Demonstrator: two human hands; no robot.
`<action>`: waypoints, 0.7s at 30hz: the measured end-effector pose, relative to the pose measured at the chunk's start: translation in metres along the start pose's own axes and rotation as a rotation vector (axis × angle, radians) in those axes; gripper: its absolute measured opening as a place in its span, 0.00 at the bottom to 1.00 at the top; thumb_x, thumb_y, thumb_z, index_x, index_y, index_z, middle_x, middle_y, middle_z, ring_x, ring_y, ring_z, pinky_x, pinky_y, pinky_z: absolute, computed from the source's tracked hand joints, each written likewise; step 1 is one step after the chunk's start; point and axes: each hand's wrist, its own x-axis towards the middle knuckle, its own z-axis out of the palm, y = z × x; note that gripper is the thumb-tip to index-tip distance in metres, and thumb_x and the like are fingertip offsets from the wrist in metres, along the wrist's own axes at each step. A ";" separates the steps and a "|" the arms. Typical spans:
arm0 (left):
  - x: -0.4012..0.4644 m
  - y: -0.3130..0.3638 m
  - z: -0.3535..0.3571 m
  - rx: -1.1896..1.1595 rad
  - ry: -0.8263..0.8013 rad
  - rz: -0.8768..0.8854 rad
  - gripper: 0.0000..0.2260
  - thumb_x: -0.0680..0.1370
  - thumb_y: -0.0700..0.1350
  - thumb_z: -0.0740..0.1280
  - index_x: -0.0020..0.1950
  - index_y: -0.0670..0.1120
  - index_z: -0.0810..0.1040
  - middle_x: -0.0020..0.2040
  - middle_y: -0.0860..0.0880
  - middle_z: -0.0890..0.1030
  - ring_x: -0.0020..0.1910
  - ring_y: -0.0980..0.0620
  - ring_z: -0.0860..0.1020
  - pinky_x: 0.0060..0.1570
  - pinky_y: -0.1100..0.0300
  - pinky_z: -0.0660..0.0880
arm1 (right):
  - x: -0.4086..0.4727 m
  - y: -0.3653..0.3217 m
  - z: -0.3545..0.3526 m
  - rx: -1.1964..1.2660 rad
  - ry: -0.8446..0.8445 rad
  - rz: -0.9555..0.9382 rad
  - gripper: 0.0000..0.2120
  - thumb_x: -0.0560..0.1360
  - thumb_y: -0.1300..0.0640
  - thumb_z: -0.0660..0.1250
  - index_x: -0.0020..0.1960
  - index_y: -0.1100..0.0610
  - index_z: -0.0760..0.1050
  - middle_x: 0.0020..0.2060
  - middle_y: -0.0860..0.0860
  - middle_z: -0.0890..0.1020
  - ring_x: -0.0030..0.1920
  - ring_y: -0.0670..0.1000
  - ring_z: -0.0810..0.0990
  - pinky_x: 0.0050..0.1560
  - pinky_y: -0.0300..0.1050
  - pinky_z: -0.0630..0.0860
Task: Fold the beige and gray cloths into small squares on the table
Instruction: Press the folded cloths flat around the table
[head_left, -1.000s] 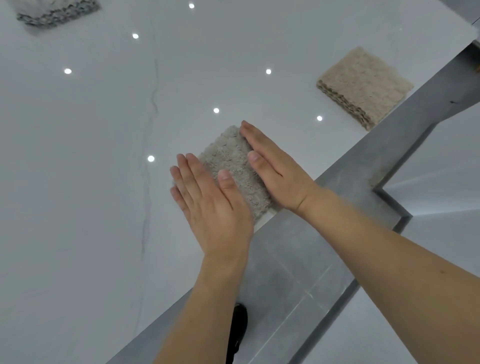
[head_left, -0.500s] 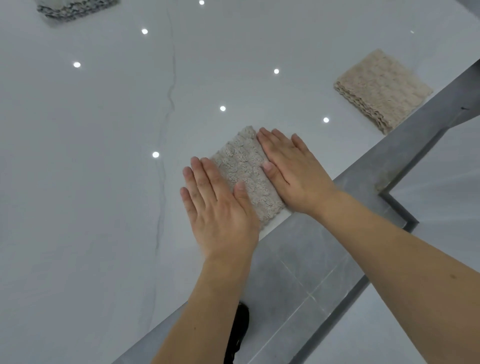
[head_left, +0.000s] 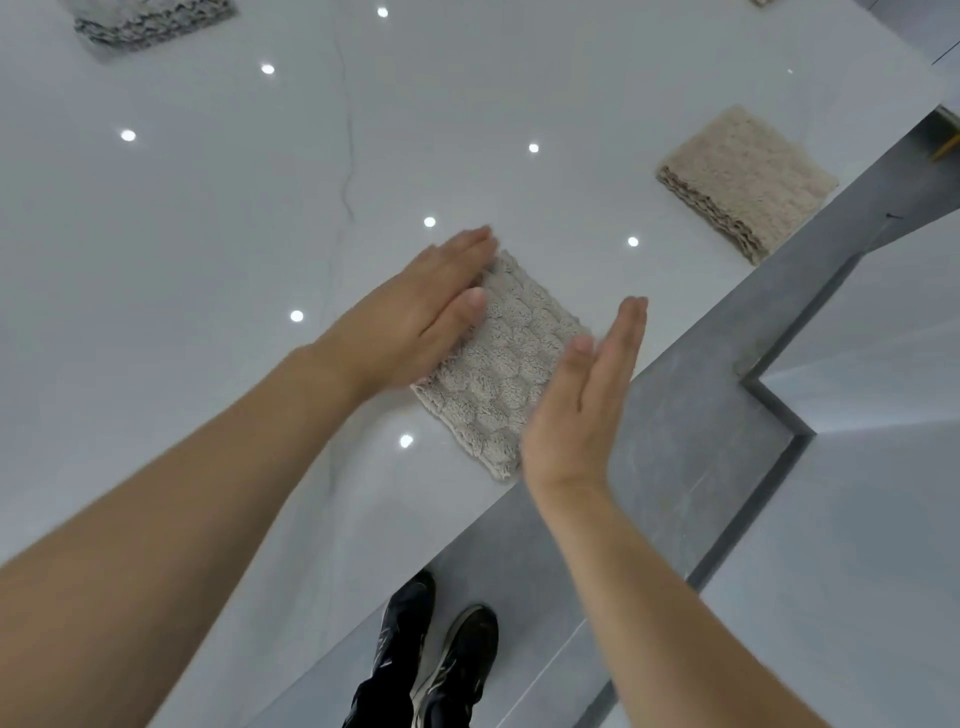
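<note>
1. Glossy white table (head_left: 208, 312) is filling most of the view, mirroring small ceiling lights, with a gray tiled floor (head_left: 701, 415) running past its near edge toward 4 o'clock.
2. Lying near the centre of the view, close to that edge, the gray-beige cloth (head_left: 504, 364) is already folded into a small square, its plush, bumpy pile facing up and its edges looking fairly even.
3. Compared with half a second ago, the hands are no longer both pressing flat on it. The left hand (head_left: 415, 312) is now resting with straight fingers along the cloth's 10 o'clock side.
4. The right hand (head_left: 587, 395) is now lifted on edge at the cloth's 4 o'clock side, fingers straight and together, holding nothing; whether it is touching the cloth cannot be told.
5. This change is suggesting that smoothing is over and the sides are being squared up, so this cloth is looking nearly finished.
6. Toward 2 o'clock, well apart, a beige cloth (head_left: 748, 176) is sitting as a thicker folded square.
7. At 11 o'clock, a darker gray cloth (head_left: 150, 21) is lying at the frame's top, partly cut off.
8. At 6 o'clock, the person's dark shoes (head_left: 441, 660) are showing on the floor.
</note>
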 end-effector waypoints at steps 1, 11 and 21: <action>0.010 0.000 -0.001 0.033 -0.074 0.071 0.25 0.84 0.53 0.50 0.80 0.45 0.57 0.80 0.49 0.56 0.79 0.56 0.52 0.77 0.56 0.48 | -0.007 -0.002 0.007 0.010 0.017 -0.008 0.29 0.82 0.45 0.45 0.79 0.56 0.46 0.79 0.47 0.48 0.77 0.40 0.44 0.77 0.42 0.47; 0.027 -0.011 0.015 0.338 -0.217 0.183 0.31 0.81 0.60 0.41 0.81 0.47 0.51 0.81 0.50 0.52 0.79 0.53 0.46 0.77 0.56 0.43 | -0.014 0.015 0.022 -0.430 0.041 0.053 0.30 0.81 0.45 0.41 0.79 0.59 0.44 0.79 0.52 0.45 0.78 0.47 0.41 0.77 0.46 0.38; 0.034 -0.025 -0.013 0.368 -0.146 0.053 0.29 0.82 0.59 0.41 0.81 0.49 0.52 0.81 0.52 0.52 0.79 0.56 0.45 0.77 0.54 0.41 | 0.010 0.038 -0.040 -0.605 -0.007 0.004 0.30 0.81 0.46 0.40 0.79 0.60 0.46 0.79 0.54 0.48 0.78 0.49 0.43 0.77 0.51 0.41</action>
